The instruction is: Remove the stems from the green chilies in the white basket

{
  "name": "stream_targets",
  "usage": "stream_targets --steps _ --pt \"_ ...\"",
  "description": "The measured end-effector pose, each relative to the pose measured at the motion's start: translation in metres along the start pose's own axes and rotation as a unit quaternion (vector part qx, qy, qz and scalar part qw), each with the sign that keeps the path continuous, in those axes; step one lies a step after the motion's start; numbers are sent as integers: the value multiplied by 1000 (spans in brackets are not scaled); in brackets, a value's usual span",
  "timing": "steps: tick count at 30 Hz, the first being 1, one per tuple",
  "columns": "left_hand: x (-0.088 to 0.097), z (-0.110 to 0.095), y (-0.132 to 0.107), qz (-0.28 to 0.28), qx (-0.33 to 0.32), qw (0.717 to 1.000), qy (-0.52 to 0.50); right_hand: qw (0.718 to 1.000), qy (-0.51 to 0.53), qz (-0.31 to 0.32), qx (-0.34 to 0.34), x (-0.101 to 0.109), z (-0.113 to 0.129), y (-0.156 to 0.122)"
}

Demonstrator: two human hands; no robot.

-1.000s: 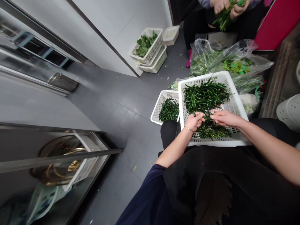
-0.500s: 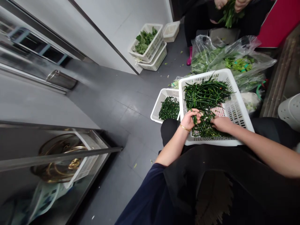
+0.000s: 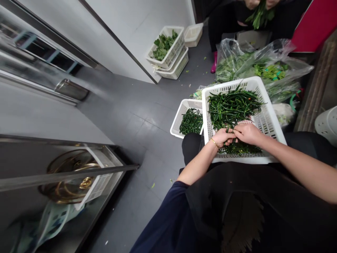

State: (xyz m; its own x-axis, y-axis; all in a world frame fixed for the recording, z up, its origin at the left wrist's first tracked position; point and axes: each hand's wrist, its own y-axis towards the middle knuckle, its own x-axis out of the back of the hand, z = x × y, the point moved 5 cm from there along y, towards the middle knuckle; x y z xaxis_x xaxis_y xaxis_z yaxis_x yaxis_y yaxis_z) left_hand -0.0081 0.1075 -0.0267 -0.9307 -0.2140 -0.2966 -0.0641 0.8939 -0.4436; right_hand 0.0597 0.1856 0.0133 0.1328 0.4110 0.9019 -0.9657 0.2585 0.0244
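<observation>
A white slotted basket [image 3: 271, 121] rests on my lap, heaped with dark green chili peppers [image 3: 231, 105]. My left hand [image 3: 222, 137], a gold bangle on its wrist, and my right hand [image 3: 246, 133] meet over the basket's near half. Both have their fingers closed on one green chili pepper [image 3: 229, 141] held between them. Small green bits lie under my hands on the basket floor.
A smaller white basket [image 3: 179, 119] with green chilies sits on the grey floor to the left. Clear bags of greens [image 3: 263, 70] lie behind. Stacked white baskets with leafy greens [image 3: 168, 49] stand by the wall. Another person [image 3: 260, 10] handles greens at the top. Steel shelving [image 3: 65, 175] fills the left.
My hands were apart in the chilies half a second ago; now they have come together, fingers pinching one pepper between them. The view shifted slightly.
</observation>
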Motion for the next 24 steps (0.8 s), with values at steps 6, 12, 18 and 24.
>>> stream_targets --steps 6,12,18,24 --pt "25 -4 -17 -97 12 995 31 981 -185 54 -4 -21 -3 1" --pt "55 -24 -32 -84 -81 980 -161 966 -197 153 61 -60 -6 15" --pt "56 -13 -25 -212 -72 969 106 959 -194 189 88 -69 2 36" --pt "39 -20 -15 -199 -81 850 482 978 -115 161 62 -13 -4 29"
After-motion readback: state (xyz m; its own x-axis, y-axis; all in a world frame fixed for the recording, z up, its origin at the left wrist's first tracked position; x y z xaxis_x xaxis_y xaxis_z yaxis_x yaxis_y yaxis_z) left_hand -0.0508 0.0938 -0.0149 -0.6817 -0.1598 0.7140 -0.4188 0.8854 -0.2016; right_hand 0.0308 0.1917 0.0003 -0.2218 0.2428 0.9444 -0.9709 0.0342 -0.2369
